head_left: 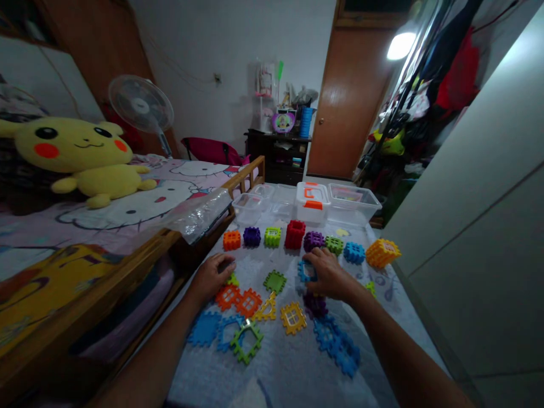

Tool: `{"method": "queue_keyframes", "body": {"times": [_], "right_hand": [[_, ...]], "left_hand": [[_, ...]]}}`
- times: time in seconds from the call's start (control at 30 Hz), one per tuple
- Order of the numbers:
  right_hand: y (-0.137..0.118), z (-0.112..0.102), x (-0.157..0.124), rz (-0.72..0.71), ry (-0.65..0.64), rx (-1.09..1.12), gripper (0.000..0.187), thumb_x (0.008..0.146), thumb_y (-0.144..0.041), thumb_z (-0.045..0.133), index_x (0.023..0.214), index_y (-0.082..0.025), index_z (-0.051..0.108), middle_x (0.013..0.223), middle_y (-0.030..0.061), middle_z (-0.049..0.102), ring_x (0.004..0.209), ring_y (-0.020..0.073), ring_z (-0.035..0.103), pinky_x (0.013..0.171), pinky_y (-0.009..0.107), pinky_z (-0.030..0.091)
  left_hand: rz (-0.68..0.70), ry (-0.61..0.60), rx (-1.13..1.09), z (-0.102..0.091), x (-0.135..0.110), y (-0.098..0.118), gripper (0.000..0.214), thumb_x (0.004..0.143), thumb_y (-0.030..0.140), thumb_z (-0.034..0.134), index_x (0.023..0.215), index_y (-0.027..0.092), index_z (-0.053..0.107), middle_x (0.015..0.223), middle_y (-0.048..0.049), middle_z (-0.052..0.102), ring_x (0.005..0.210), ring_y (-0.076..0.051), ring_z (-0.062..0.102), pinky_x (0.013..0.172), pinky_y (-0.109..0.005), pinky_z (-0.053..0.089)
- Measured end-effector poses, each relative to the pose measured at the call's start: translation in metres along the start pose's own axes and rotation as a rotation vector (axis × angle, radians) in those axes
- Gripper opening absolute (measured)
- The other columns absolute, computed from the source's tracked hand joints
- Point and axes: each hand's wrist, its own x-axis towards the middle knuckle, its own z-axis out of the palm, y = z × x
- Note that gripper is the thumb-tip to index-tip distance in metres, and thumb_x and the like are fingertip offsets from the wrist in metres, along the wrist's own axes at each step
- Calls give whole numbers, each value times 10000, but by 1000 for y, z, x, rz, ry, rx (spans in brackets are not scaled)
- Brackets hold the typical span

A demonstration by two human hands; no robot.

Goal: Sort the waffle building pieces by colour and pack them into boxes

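Flat waffle-block tiles lie scattered on a pale table [276,362]: orange tiles [238,299], a green tile [275,281], a yellow tile [293,317], blue tiles [338,343]. My left hand [212,276] rests palm down on a green tile [232,279] beside the orange ones, fingers curled. My right hand [325,273] curls over a light blue tile [306,271], with a purple tile [315,304] just below it. Behind both hands stands a row of assembled cubes, among them orange [232,240], purple [252,236], red [294,234] and yellow [382,253].
Clear plastic bins [249,207] and a white case with orange latches [312,202] stand at the table's far end. A bed with a wooden rail [161,241] and a yellow plush toy [80,153] runs along the left. A grey wall [480,226] borders the right.
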Motion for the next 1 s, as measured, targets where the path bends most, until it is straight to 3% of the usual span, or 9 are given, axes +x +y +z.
{"method": "queue_keyframes", "body": {"times": [0.13,0.23,0.33,0.77,0.9,1.0], "right_hand": [[59,-41,-16,204,95,-144,540,733,-267,687,1250,-149,586,1184,155,581,1080,314,485,877,400,376],[100,-63,-19,389,26,-295,579,743,-294,672,1294,-151,566,1242,173,565,1121,351,468,865,423,356],[121,-68,-13,432,-70,-353,513,725,-302,681,1217,-166,625,1219,171,585,1129,363,466,848,426,343],[128,-49,8,400,-195,-389,437,663,-295,754,1088,-213,696,1156,146,650,1095,345,527,880,426,355],[119,-58,-4,399,-139,-384,615,691,-350,746,1269,-203,597,1300,167,583,1205,382,462,961,487,340],[96,-64,-26,359,-24,-308,646,745,-362,701,1344,-196,526,1362,161,532,1252,374,434,998,489,354]], "left_hand": [[8,0,29,0,1,0,379,766,524,556,926,204,681,1037,-77,701,1005,-258,634,963,-403,489],[22,-5,54,1,2,-3,363,772,503,551,932,205,683,1048,-73,700,1018,-258,629,976,-399,476],[29,-16,71,1,3,-5,351,770,500,555,919,211,689,1047,-68,700,1015,-257,630,972,-395,476],[50,-1,74,1,3,-8,344,761,489,561,906,208,694,1013,-66,705,975,-256,644,931,-379,495],[53,0,61,1,3,-8,338,760,482,563,906,207,693,1016,-68,701,967,-253,648,926,-375,498],[54,1,62,1,2,-7,332,752,480,570,897,208,692,1003,-66,702,963,-254,646,922,-374,498]]}}
